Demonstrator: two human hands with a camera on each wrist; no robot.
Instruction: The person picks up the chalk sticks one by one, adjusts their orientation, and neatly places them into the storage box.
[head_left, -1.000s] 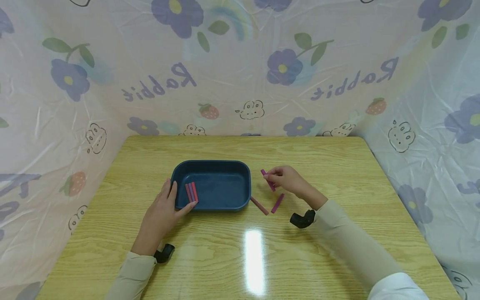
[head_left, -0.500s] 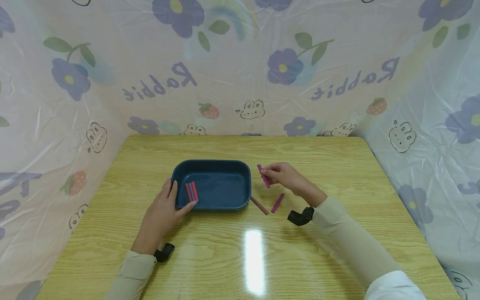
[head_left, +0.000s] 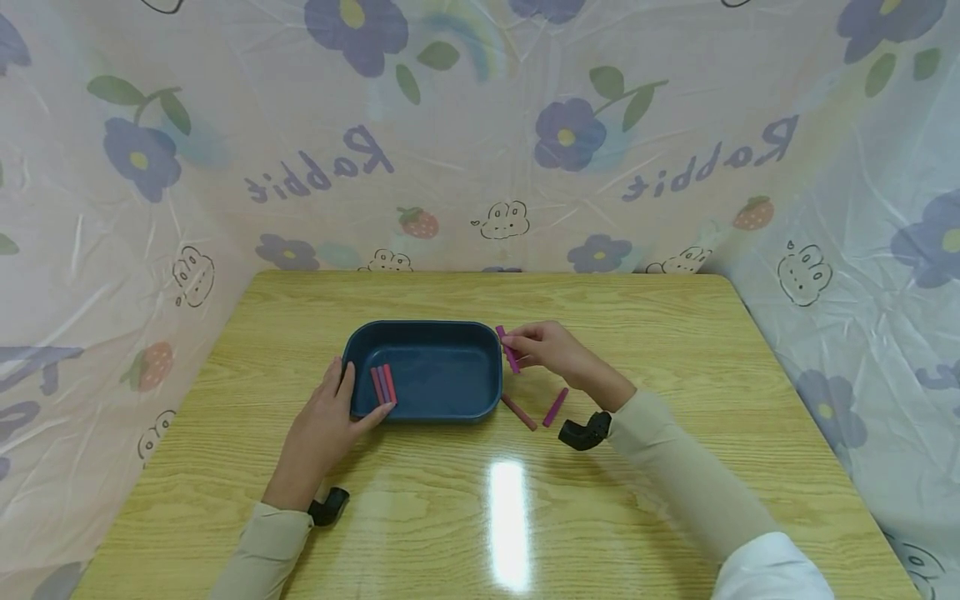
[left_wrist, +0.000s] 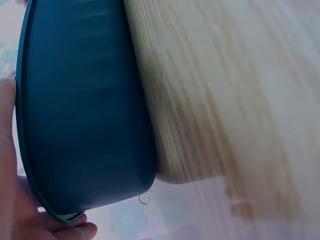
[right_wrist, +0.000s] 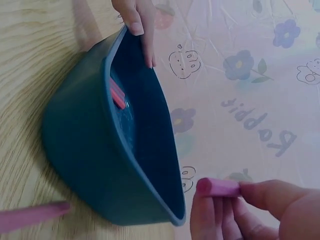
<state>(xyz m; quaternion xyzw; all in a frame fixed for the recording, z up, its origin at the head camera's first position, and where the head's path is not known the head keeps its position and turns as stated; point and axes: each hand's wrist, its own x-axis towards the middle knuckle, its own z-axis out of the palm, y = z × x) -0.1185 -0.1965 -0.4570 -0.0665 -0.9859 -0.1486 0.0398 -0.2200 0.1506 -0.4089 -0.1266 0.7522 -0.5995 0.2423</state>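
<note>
My left hand (head_left: 322,417) grips the left end of a deep dark blue rectangular dish (head_left: 495,367), thumb over the front rim and fingers along the outer side. Inside, at the left, three slim sticks (head_left: 383,385) in red and purple tones lie side by side. My right hand (head_left: 551,348) pinches a short magenta stick (right_wrist: 222,187) between thumb and fingers. It holds the stick (head_left: 507,348) just beyond the dish's right rim, tilted. On the table to the right of the dish lie a brownish-red stick (head_left: 519,412) and a purple stick (head_left: 555,407).
The wood-grain table (head_left: 420,517) carries a bright light reflection (head_left: 510,525) in front of the dish. A patterned sheet (head_left: 465,125) with flowers and rabbits hangs behind and at both sides. Black camera mounts (head_left: 585,432) sit at both wrists.
My right hand has lifted the magenta stick and moved left with it, up to the dish's right rim. The left hand and the dish have stayed in place.
</note>
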